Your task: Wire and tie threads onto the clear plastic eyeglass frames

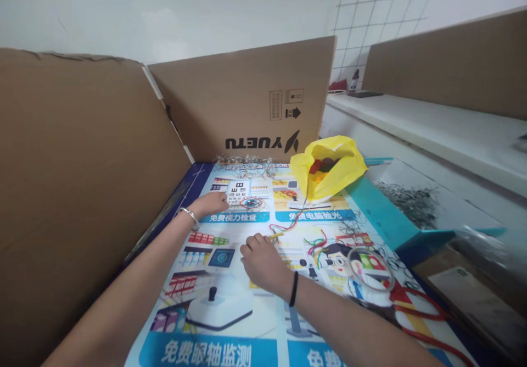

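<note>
From where I stand, a plain cardboard panel [82,158] walls off the left, with the person's left hand [212,204] out in front of it, a silver bangle [190,217] on the wrist; its fingers are curled in, and I can't tell whether anything is pinched in them. The fingertips are at the edge of an eye chart [239,190] printed on the poster [263,312] covering the table, above a blue label reading 免费视力检查; the big one nearest me says 免费眼轴监测. Behind stands a second cardboard panel [230,98], the brand YUETU upside down on it, with wiry tangles [247,161] along its foot. The right hand [263,260], a black band [293,289] at its wrist, is loosely half-closed, its fingertips by red and yellow strands [276,235]; I can't make out whether it grips them. The strands run up towards a yellow bag [302,170], open and showing red and orange contents, above the label 免费电脑验光. More coloured threads [318,245] lie right of the hand, then a pale ring [393,282] and red cords [426,317]. Furthest right, a teal box [424,242] holds a heap of metallic bits [411,205], near a plastic-covered packet [473,295] whose white label is too blurred to read.
</note>
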`<state>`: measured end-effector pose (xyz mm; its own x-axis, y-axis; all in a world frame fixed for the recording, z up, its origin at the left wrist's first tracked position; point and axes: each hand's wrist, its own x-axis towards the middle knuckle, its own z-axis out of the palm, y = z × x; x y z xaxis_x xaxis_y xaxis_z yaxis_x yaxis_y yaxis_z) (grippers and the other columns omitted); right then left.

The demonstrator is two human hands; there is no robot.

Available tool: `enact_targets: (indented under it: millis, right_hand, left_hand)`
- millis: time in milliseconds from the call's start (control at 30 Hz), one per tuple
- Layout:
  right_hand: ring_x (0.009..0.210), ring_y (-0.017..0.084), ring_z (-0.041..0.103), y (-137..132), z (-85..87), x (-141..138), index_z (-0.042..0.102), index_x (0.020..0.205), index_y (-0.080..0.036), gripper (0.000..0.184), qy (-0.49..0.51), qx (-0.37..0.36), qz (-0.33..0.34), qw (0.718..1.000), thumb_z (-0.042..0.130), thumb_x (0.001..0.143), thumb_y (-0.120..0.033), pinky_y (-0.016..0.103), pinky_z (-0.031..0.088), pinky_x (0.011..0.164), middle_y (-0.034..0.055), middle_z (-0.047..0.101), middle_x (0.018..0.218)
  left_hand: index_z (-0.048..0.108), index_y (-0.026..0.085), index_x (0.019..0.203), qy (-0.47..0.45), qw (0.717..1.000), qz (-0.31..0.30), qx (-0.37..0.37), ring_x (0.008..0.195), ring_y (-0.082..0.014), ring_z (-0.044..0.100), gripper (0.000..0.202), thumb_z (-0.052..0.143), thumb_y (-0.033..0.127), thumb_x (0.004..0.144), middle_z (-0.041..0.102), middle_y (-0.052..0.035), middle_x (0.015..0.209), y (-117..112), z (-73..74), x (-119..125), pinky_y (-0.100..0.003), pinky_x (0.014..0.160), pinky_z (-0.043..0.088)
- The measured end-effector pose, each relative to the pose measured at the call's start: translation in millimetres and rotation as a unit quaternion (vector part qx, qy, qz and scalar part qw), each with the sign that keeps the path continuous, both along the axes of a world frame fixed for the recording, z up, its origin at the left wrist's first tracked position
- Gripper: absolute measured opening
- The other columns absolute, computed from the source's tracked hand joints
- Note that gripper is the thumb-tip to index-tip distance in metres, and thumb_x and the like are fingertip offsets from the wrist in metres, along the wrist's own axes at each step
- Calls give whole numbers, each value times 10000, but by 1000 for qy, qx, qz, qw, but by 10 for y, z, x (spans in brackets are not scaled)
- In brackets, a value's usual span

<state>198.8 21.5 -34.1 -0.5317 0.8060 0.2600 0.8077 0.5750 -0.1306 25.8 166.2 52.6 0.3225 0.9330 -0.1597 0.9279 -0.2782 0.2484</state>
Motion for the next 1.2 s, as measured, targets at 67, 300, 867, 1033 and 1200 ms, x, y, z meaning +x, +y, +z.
enact_targets:
  millis: [67,300,867,1033,1200]
  right_hand:
    - [914,230,416,-2,14,1,551,894,-168,119,-2,-3,-2,1000,508,848,-268,370,353,755,73,523,897]
    - [926,227,415,0,36,3,557,901,-168,122,-8,-16,-1,1000,520,842,-268,361,345,764,82,522,912]
    - [905,234,423,0,21,9,550,882,-170,106,-13,-7,1,1000,515,840,-260,364,347,741,78,522,901]
    - [877,228,420,-17,2,0,541,884,-169,93,-20,10,7,1000,478,855,-231,364,334,729,80,515,881]
    - [847,224,419,-43,24,-8,536,887,-164,112,-37,32,14,999,430,853,-151,361,324,706,82,514,870]
  left_hand:
    - [487,179,506,15,998,-19,-54,552,-154,478,83,509,215,577,531,4,519,33,60,-13,-249,505,290]
    - [559,177,571,18,986,-54,-158,503,-143,489,69,518,217,533,550,24,492,132,39,-18,-232,482,323]
    - [585,182,1021,-42,991,-61,-113,598,-132,573,436,537,461,690,639,-41,924,89,90,-129,-213,547,407]
    - [575,179,1065,-56,998,-37,-10,915,-196,571,432,523,446,730,605,-64,1095,-40,261,-190,-236,765,413]
    - [559,187,1055,-96,987,6,130,887,-183,570,368,420,434,821,609,-51,1062,-577,351,-230,-260,789,411]
